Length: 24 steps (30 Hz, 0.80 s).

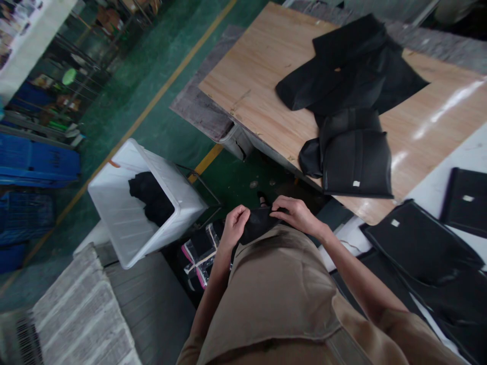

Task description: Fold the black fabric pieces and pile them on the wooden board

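Note:
In front of my waist a piece of black fabric (pixel 258 223) is stretched between my two hands. My left hand (pixel 236 224) pinches its left edge between thumb and fingers. My right hand (pixel 296 214) grips the opposite edge, also in a pinch. Most of the fabric's lower part is hidden behind the brown apron (pixel 277 284). To the right of my hands, black padded pieces with small white labels, such as a cover (pixel 357 165), lie on the wooden tabletop (pixel 258 66).
A white plastic bin (pixel 114 213) with black fabric inside stands to the left. Plastic-wrapped packs (pixel 201 256) lie below my left hand. More black pieces (pixel 422 238) cover the surface at right. A grey cabinet (pixel 148 304) is at lower left, blue crates (pixel 38 162) beyond.

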Tool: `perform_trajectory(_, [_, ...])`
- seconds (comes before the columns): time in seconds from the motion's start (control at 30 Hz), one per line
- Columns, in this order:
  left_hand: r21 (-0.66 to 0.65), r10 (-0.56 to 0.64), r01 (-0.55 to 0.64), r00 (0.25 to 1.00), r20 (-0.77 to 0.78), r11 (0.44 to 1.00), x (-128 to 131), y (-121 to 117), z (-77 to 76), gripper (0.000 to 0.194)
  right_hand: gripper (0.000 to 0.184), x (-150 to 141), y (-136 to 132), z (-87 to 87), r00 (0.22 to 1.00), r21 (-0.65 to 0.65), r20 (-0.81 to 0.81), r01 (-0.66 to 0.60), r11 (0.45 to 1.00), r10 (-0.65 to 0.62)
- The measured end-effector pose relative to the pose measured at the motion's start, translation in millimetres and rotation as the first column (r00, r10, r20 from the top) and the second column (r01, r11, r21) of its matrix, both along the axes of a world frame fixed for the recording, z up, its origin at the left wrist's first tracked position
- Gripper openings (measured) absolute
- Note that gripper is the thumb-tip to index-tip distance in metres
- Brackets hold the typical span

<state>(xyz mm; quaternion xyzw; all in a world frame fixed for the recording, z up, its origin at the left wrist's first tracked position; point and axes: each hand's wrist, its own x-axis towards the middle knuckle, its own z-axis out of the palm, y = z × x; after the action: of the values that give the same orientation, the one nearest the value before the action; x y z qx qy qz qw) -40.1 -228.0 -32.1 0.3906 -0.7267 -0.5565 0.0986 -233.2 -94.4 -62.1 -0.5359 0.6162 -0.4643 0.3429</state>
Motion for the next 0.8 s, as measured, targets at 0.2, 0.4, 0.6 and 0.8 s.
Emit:
perform_trajectory(0.2, [-0.048,-0.056,0.053,0.997,-0.055,0.997,-3,4,0.4,0.032,0.019,12,-3,-6.8,0.989,0.053,0.061,0.128,0.990,-0.132])
perform_trajectory(0.4, [-0.065,-0.079,0.076,0.996,-0.050,0.995,-3,2,-3.3,0.031,0.019,11,-2,-8.1,0.987,0.076,0.051,0.151,0.986,-0.155])
perform_trajectory(0.6, [-0.072,-0.126,0.125,0.992,0.003,0.990,1,1,-3.7,0.025,0.018,12,-3,-7.5,0.987,0.136,-0.016,0.164,0.977,-0.163])
perform_trajectory(0.8, [-0.014,-0.179,0.179,0.983,0.036,0.984,-7,0,4.5,0.024,0.018,19,-6,-5.2,0.991,0.128,-0.069,0.120,0.985,-0.112])
